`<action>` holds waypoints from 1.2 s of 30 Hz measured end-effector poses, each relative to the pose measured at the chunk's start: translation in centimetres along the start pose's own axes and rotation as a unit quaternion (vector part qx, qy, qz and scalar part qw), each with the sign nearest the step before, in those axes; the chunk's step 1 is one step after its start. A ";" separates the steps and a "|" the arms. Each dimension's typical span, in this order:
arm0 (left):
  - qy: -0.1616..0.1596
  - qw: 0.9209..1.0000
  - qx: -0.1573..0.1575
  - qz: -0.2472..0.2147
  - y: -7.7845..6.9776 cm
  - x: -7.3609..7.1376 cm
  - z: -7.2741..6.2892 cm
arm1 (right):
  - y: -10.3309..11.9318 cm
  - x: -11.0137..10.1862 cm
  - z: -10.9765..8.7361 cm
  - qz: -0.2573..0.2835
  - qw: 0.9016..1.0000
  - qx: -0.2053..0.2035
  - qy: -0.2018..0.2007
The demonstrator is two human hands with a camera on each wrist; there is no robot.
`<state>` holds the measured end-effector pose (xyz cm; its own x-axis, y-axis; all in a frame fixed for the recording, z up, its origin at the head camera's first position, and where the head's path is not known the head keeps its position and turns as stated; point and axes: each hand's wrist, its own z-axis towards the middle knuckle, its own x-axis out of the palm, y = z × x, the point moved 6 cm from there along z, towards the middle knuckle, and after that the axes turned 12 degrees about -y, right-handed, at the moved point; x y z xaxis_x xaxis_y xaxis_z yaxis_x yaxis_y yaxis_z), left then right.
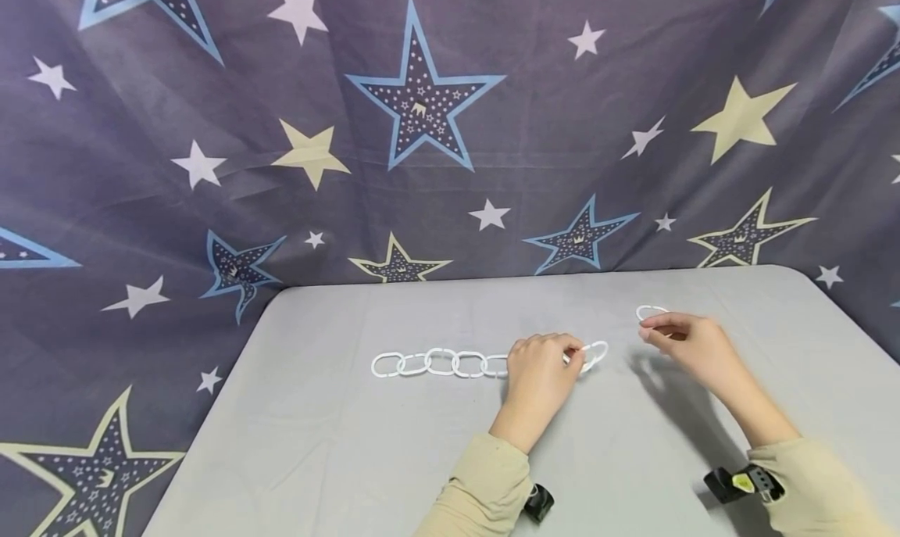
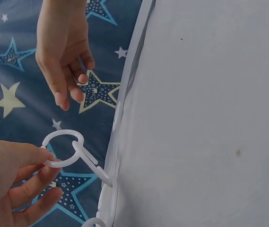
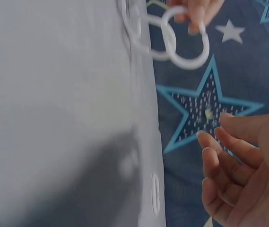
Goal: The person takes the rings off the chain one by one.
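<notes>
A chain of several white plastic links [image 1: 426, 361] stretches across the grey table, left end lying flat. My left hand [image 1: 537, 373] pinches the link [image 2: 63, 132] at its right end between thumb and finger, holding it raised. Other links hang from it in the left wrist view; the hand covers part of the chain in the head view. My right hand [image 1: 699, 349] hovers to the right, fingers loosely bent, with nothing between thumb and fingertips in the right wrist view. Just beyond its fingertips a loose white link [image 3: 153, 194] lies on the table, partly hidden by them in the head view.
A grey cloth covers the table [image 1: 302, 427]. Behind and beside it hangs a dark curtain [image 1: 520, 130] with star prints. Black wrist cameras [image 1: 741, 484] are strapped at both sleeves. The right arm casts a shadow on the table.
</notes>
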<state>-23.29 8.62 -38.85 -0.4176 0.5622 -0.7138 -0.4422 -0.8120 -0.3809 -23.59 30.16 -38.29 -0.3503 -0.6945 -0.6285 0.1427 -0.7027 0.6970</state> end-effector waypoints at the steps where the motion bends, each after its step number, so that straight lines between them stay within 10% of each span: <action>1: 0.000 1.000 -0.001 -0.001 0.0 0.0 0.0 | 0.3 0.2 -0.2 0.004 1.000 0.002 0.002; 36: -0.009 1.000 -0.013 0.010 0.9 -0.2 0.3 | 3.3 5.8 -3.6 0.029 0.998 0.043 0.023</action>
<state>-23.78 7.80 -38.86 -0.4409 0.5492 -0.7100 -0.4137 -0.8263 -0.3822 -21.78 23.24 -40.88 -0.3001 -0.7411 -0.6006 0.0810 -0.6471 0.7581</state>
